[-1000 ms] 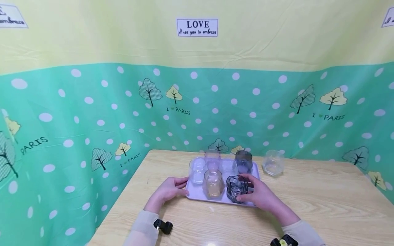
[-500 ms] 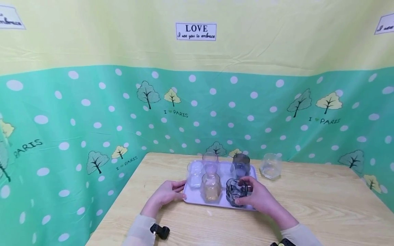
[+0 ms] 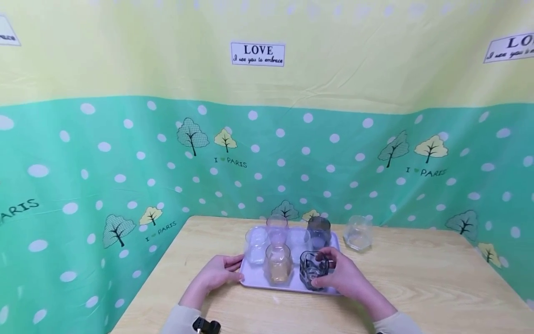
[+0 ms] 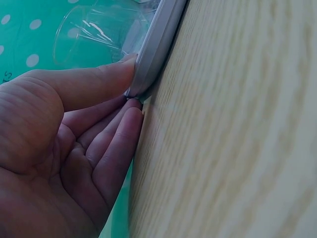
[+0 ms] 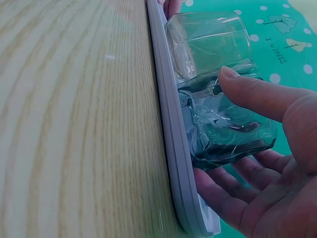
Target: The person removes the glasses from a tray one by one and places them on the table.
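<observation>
Smoky wavy glass [image 3: 308, 271] sits upright on the lilac tray [image 3: 253, 277], near right corner. On my feed: right hand [image 3: 347, 277] grips that glass, left hand [image 3: 216, 274] pinches the tray's left edge; amber glass [image 3: 278, 269] just beside.

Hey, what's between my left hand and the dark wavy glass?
In the head view, the amber glass stands there on the tray, with a bare strip of tray between it and your left hand.

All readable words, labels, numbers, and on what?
"LOVE I see you to embrace": white rectangular label, yellow-and-green fabric backdrop.
"I PARIS", heart between: backdrop, repeated; leftmost cut off.
"LO": right-edge white label, cut off; lower line blurred.
Left-edge white label: unreadable.
Clear and tinted glasses, rectangular lilac tray: no legible text.
</observation>
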`<state>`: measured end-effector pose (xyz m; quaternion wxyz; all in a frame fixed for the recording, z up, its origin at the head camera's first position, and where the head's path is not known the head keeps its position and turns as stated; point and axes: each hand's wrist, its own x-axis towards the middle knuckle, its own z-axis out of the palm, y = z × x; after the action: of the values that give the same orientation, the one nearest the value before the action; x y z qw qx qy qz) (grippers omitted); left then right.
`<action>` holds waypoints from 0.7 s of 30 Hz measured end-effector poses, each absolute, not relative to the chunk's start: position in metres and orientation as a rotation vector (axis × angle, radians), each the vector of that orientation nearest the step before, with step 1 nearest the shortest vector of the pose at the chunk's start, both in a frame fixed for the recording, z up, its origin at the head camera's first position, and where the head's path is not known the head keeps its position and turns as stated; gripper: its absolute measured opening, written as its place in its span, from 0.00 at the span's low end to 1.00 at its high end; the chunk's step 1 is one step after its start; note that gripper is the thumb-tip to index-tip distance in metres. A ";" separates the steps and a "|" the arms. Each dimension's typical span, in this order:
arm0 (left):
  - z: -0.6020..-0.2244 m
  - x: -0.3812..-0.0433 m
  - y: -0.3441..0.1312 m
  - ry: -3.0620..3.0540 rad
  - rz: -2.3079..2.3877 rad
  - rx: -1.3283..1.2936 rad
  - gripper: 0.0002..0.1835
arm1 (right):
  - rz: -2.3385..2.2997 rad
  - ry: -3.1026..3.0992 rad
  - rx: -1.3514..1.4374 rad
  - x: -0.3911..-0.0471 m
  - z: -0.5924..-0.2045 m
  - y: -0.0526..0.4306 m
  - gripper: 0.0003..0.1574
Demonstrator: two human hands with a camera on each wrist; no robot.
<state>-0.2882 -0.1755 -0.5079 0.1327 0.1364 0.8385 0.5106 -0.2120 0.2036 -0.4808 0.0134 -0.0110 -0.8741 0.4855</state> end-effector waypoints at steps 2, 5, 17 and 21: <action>-0.509 -0.287 -0.177 2.438 1.476 0.396 0.37 | 1.503 -2.727 -0.045 -0.212 -0.481 0.202 0.58; -0.509 -0.287 -0.178 2.429 1.493 0.408 0.37 | 1.488 -2.727 -0.058 -0.212 -0.482 0.201 0.58; -0.515 -0.288 -0.181 2.412 1.530 0.438 0.37 | 1.583 -2.608 -0.093 -0.208 -0.481 0.207 0.54; -0.515 -0.289 -0.181 2.410 1.526 0.461 0.37 | 1.634 -2.560 -0.151 -0.204 -0.481 0.216 0.55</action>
<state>-0.2889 -0.1806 -0.5146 0.1260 0.1583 0.8274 0.5239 -0.2040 0.2156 -0.4812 0.0505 -0.0496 -0.8407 0.5368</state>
